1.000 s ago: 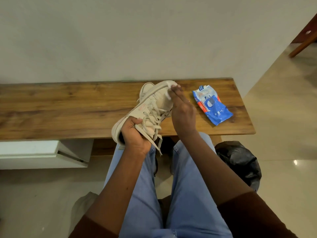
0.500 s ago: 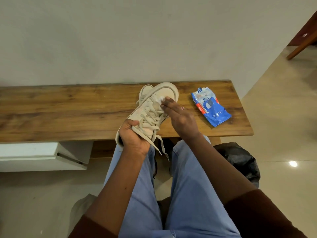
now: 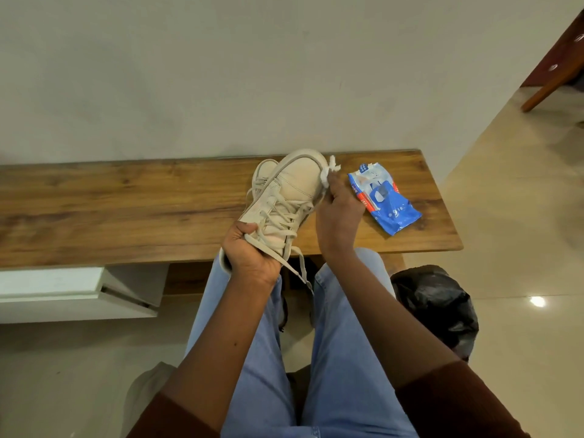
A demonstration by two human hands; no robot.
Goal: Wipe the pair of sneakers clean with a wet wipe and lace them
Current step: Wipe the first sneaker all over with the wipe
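Beige, the laced sneaker (image 3: 284, 200) is gripped at its heel end by the left hand (image 3: 249, 251), a lace caught under the curled fingers. A crumpled wet wipe (image 3: 330, 170) is pinched in the right hand (image 3: 339, 213) against the toe's side. The second sneaker (image 3: 264, 172) lies beyond the left hand on the wooden bench (image 3: 126, 210), the wipes packet (image 3: 384, 200) just right of the right hand. Wiping is judged under way; firm strokes round the sole are called for next.

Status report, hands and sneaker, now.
Copy: left grip holds sneaker by its heel end; right grip pinches wet wipe at the toe's side. Behind it, second sneaker on bench. Nothing blocking.
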